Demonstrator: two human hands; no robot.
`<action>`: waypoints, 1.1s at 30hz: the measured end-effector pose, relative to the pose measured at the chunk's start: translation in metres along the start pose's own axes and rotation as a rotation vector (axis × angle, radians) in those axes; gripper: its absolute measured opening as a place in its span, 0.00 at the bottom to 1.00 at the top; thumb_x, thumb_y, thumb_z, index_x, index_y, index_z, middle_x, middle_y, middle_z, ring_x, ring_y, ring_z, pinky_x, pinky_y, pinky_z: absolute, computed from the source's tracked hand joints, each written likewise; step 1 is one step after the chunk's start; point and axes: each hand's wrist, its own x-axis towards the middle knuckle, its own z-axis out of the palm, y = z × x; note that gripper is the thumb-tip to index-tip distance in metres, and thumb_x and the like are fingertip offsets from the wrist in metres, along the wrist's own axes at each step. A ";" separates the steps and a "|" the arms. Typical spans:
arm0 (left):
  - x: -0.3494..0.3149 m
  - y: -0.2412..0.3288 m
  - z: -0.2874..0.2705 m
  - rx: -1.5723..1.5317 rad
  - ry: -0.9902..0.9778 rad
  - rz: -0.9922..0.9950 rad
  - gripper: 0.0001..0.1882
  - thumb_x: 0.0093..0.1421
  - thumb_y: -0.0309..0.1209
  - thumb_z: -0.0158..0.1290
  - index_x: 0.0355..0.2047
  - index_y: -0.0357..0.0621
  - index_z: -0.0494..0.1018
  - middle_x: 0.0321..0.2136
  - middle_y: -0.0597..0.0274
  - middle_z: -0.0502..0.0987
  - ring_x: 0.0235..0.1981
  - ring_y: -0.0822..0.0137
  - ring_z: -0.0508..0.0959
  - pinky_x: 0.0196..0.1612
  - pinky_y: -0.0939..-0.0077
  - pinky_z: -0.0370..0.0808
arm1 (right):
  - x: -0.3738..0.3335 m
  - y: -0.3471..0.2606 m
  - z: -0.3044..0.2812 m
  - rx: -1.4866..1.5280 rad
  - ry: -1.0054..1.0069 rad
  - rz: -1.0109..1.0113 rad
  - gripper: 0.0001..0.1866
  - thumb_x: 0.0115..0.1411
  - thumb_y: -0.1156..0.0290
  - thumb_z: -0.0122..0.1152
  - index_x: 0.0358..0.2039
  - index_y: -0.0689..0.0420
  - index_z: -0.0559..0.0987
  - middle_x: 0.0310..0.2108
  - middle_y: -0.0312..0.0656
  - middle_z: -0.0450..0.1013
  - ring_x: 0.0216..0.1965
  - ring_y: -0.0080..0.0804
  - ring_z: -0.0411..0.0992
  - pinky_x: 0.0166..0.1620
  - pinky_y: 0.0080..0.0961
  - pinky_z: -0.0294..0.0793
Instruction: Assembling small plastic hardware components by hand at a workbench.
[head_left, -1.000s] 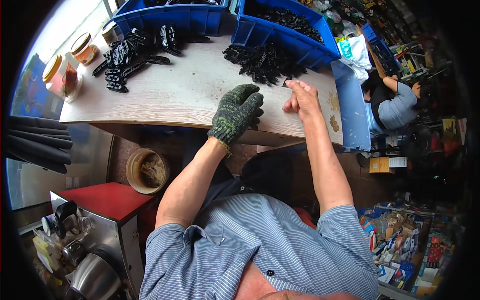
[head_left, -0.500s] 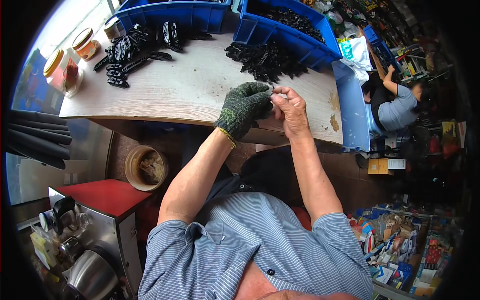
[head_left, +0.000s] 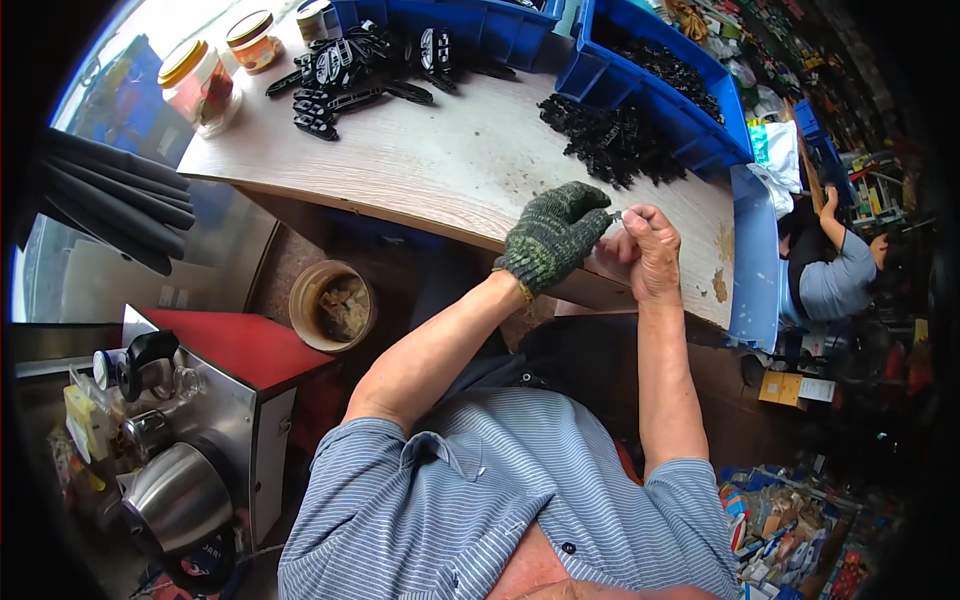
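Observation:
A dark green knitted glove covers my left hand (head_left: 556, 238), which is closed with thumb and fingertips around a small black piece (head_left: 615, 215). My bare right hand (head_left: 652, 252) faces it, fingers curled and thumb against forefinger, right at the piece's other end. Whether the right fingertips grip that same piece or another is too small to make out. Both hands are over the table's front edge. Beyond them lies a loose pile of small black parts (head_left: 615, 140). Farther left is a heap of black oblong parts with silver markings (head_left: 345, 75).
Blue crates (head_left: 655, 110) stand along the back of the wooden table (head_left: 450, 160). Lidded jars (head_left: 200, 88) are at its left end. Below are a bucket (head_left: 333, 306) and a red-topped cabinet (head_left: 245, 345) with a steel kettle (head_left: 180, 498). Another person (head_left: 840, 280) is at the far right.
The whole view has shifted, so the table and its contents appear farther right. My hands stay close together, and a small black piece now shows between their fingertips.

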 end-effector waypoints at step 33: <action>0.062 -0.007 -0.124 1.255 -0.063 0.429 0.14 0.61 0.38 0.55 0.45 0.49 0.76 0.42 0.54 0.79 0.46 0.49 0.75 0.47 0.52 0.72 | -0.003 0.002 0.006 0.083 0.098 -0.086 0.09 0.60 0.69 0.62 0.36 0.59 0.74 0.12 0.36 0.66 0.18 0.28 0.72 0.34 0.41 0.83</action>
